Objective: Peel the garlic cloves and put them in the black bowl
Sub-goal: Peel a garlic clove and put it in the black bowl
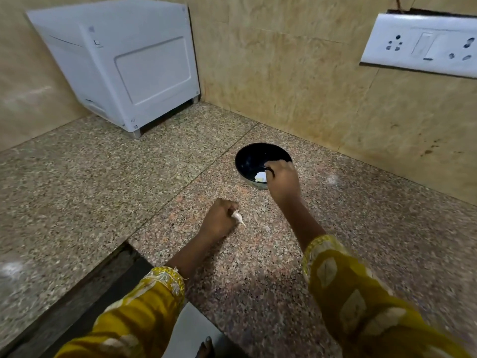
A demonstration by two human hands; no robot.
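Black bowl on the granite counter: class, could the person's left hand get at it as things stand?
Probably yes: bare speckled granite counter lies between the left hand and the round black bowl. But the right hand covers its near right rim, and the left hand holds a white garlic clove.

Bowl [251, 157] on counter [103, 189] (appliance [144, 73] behind, left)

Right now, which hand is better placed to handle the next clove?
Left. The left hand grips a garlic clove; the right hand is away from it, over the black bowl.
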